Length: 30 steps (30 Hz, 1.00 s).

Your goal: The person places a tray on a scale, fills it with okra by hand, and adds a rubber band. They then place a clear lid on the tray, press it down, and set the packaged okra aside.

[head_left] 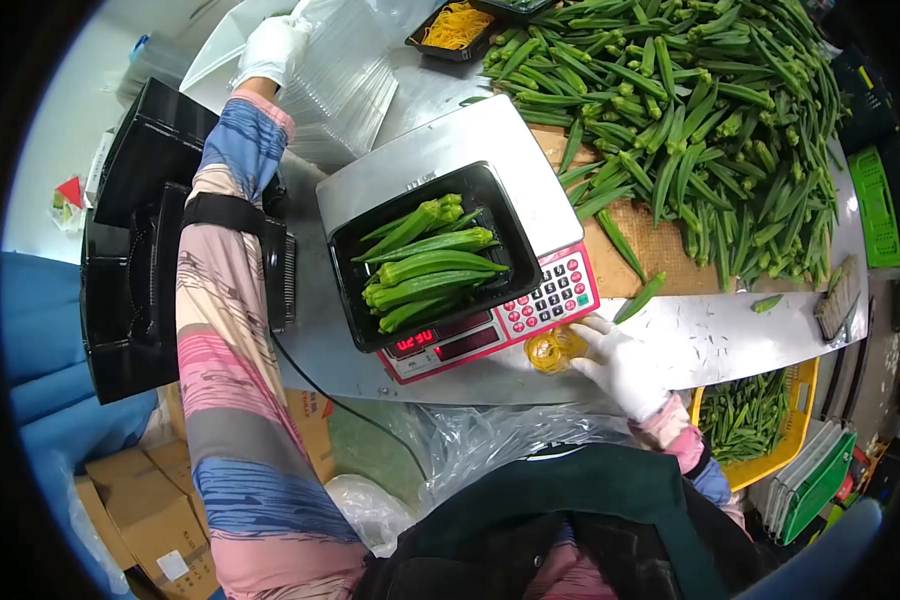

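My left hand (273, 50), in a white glove, reaches to the top left beside a stack of clear plastic lids (340, 95). Its fingertips are near the frame's top edge, and I cannot make out whether they grip anything. My right hand (625, 373), also gloved, has its fingers apart at a small bunch of yellow rubber bands (553, 350) on the metal table. A digital scale (510, 170) with a red-framed keypad stands between the hands. On it sits a black tray (515, 225), turned askew, with several okra pods (430, 265) inside.
A large okra heap (690, 130) covers the table's right side. A black tray of yellow rubber bands (457, 27) stands at the top. Stacked black trays (135, 290) are at left. A yellow crate (795, 425) holds more okra lower right; a brush (836, 300) lies at the table edge.
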Available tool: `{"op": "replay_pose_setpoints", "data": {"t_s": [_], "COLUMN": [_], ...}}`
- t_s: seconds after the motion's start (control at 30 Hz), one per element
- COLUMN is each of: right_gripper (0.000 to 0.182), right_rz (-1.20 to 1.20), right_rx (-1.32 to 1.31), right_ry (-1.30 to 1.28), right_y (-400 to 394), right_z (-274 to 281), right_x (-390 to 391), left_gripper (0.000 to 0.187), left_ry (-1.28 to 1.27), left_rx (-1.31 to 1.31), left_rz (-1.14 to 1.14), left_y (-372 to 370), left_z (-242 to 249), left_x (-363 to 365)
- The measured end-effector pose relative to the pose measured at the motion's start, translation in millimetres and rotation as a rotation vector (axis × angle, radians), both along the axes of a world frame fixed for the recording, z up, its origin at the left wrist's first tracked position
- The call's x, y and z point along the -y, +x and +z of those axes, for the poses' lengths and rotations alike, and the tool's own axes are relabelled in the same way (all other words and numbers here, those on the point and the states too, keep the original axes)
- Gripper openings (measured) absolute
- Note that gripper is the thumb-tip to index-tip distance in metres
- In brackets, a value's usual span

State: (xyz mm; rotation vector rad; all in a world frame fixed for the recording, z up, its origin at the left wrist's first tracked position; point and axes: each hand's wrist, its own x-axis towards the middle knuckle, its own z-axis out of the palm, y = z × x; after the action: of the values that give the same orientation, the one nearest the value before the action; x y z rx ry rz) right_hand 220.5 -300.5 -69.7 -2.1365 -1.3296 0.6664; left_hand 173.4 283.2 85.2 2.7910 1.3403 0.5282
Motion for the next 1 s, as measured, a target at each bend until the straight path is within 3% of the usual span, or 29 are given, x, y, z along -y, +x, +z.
{"op": "replay_pose_setpoints", "data": {"t_s": [0.17, 0.23, 0.27, 0.33, 0.4, 0.43, 0.47, 0.53, 0.57, 0.63, 0.73, 0.83, 0.9, 1.0], "right_gripper": [0.026, 0.018, 0.018, 0.017, 0.021, 0.023, 0.028, 0.03, 0.031, 0.032, 0.031, 0.027, 0.024, 0.023], "right_rz": [-0.17, -0.11, -0.047, 0.008, 0.028, 0.037, 0.046, -0.091, -0.164, -0.148, -0.086, -0.088, -0.088, -0.07], "right_rx": [-0.181, -0.08, -0.096, -0.168, -0.35, -0.438, -0.392, -0.41, -0.421, -0.352, -0.294, -0.219, -0.217, -0.155], "right_ry": [0.01, 0.165, 0.2, 0.278, 0.245, 0.228, 0.308, 0.201, 0.148, 0.203, 0.257, 0.3, 0.31, 0.326], "right_y": [16.6, 14.9, 19.6, 16.2, 9.9, 5.5, 6.0, 6.9, 5.3, 6.1, 5.3, 0.7, -0.6, -0.2], "right_z": [12.2, 7.5, 5.6, 2.8, 1.6, -0.1, 6.3, 13.4, 13.1, 6.3, -0.4, -1.9, 2.4, 2.7], "right_x": [13.9, 13.3, 14.1, 12.8, 14.4, 10.5, 5.4, 1.4, 0.0, -0.1, 2.1, -2.8, -6.4, -7.7], "left_gripper": [0.046, 0.047, 0.045, 0.041, 0.035, 0.033, 0.032, 0.033, 0.033, 0.032, 0.032, 0.025, 0.023, 0.023], "left_ry": [-0.175, -0.327, -0.255, -0.3, -0.484, -0.547, -0.525, -0.466, -0.456, -0.39, -0.524, -0.444, -0.357, -0.493], "left_rx": [-0.028, -0.053, -0.099, -0.02, 0.199, 0.282, 0.224, 0.169, 0.162, 0.127, 0.376, 0.397, 0.276, 0.5], "left_rz": [-0.094, -0.091, -0.173, -0.082, 0.003, -0.087, -0.154, -0.281, -0.206, -0.288, -0.37, -0.259, -0.224, -0.157], "left_y": [2.8, 0.6, -2.9, -5.5, -6.8, -15.2, -20.4, -26.2, -21.7, -24.7, -28.9, -29.4, -34.7, -39.0], "left_z": [11.9, 20.4, 11.9, 0.6, -0.3, 0.6, -0.3, -3.5, -4.1, 0.2, 3.8, 1.5, -4.4, -6.1], "left_x": [-21.1, -20.9, -42.6, -66.1, -42.4, -32.2, -41.6, -49.1, -45.4, -38.4, -16.3, -8.8, -28.3, -53.8]}}
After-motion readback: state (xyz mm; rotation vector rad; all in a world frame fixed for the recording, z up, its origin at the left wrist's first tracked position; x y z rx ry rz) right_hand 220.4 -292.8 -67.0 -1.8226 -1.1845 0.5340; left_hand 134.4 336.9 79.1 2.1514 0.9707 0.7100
